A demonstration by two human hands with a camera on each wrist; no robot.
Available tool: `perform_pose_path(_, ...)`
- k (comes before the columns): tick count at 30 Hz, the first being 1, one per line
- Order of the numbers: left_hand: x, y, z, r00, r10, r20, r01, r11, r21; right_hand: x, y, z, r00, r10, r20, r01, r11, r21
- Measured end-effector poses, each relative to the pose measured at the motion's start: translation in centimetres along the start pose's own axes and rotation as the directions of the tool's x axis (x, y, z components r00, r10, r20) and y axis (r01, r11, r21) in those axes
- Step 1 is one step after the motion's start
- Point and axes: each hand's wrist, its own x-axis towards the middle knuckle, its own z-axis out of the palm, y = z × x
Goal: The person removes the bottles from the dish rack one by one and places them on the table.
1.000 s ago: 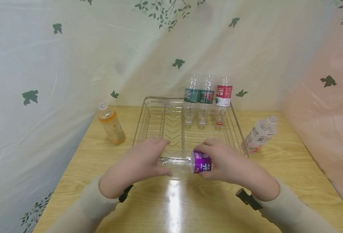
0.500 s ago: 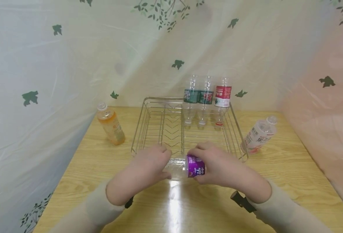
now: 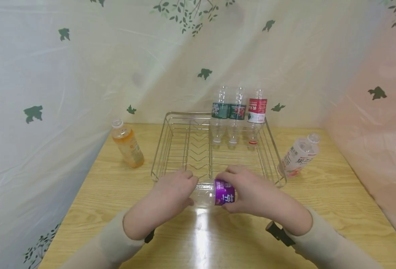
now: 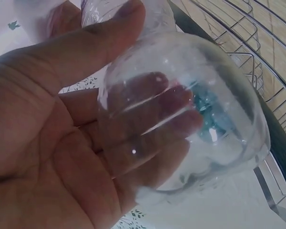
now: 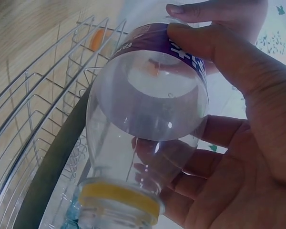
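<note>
A clear plastic bottle with a purple label (image 3: 224, 192) lies level between my hands, just over the front edge of a wire dish rack (image 3: 198, 164). My left hand (image 3: 169, 194) grips its base end; in the left wrist view the clear bottle base (image 4: 219, 157) shows, with fingers seen through it. My right hand (image 3: 251, 190) holds the label end, thumb on the label and fingers curled beneath. The right wrist view shows the neck with a yellow ring (image 5: 121, 198).
Three clear bottles, two with green labels (image 3: 229, 111) and one with a red label (image 3: 257, 110), stand neck-down at the rack's back right. An orange-tinted bottle (image 3: 128, 145) stands left of the rack, a pink-white labelled bottle (image 3: 298, 157) right of it, on the wooden table (image 3: 93, 209).
The purple-labelled bottle has shifted left and slightly towards me with my right hand. My left fingers, spread around its end earlier, have closed in on it.
</note>
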Motion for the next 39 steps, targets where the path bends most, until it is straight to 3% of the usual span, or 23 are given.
perform_pose_path(10, -0.6, -0.4, 0.2, 0.998, 0.016, -0.058, -0.021, 0.997, -0.073, -0.1, 0.0, -0.1, 1.000, 0.003, 0.015, -0.004, 1.000, 0.024)
perform_pose_path(26, -2.1, -1.8, 0.8, 0.993, -0.068, -0.096, 0.040, 0.964, -0.261, -1.3, 1.1, -1.0, 0.997, 0.024, -0.067, -0.013, 0.988, 0.153)
perform_pose_path(36, -2.9, -2.5, 1.2, 0.988, -0.116, -0.098, 0.079, 0.944, -0.320, -2.3, 2.0, -1.2, 0.995, 0.058, -0.083, -0.041, 0.980, 0.193)
perform_pose_path(39, -3.0, -2.7, 1.3, 0.988, -0.113, -0.104, 0.077, 0.949, -0.306, -2.5, 2.3, -1.3, 0.993, 0.068, -0.094, -0.047, 0.977, 0.207)
